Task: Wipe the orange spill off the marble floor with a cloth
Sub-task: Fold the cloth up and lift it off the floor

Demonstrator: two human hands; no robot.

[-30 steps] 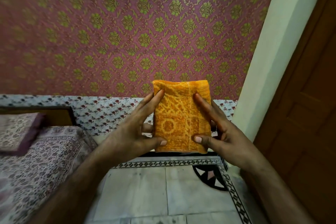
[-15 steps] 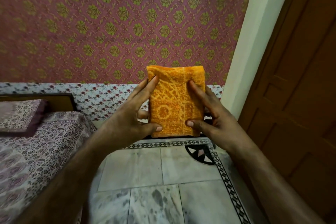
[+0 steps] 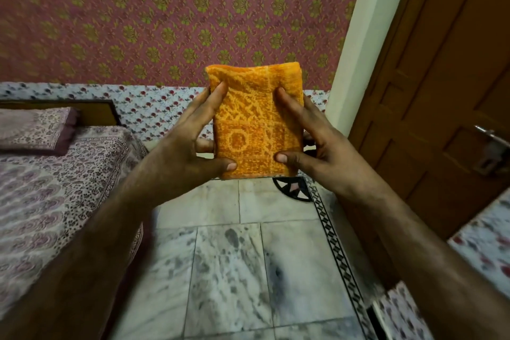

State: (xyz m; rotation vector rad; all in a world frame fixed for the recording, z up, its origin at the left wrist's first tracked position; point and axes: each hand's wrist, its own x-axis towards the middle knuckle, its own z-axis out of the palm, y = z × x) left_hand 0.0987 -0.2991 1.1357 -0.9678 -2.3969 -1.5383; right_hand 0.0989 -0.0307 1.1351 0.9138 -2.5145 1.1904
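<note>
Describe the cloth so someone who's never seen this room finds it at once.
Start at the maroon wallpaper with green flowers straight ahead, above the marble floor. In front of it, mid-frame, the left hand and right hand hold up a folded orange towel by its sides. It is the only bright orange thing, with a paler woven circle-and-diamond pattern.

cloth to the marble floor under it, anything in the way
Nothing visible. The left hand and right hand hold the folded orange cloth up in the air, with open space between it and the marble floor below. The bed is off to the left, the door to the right. No spill shows in this view.
</note>
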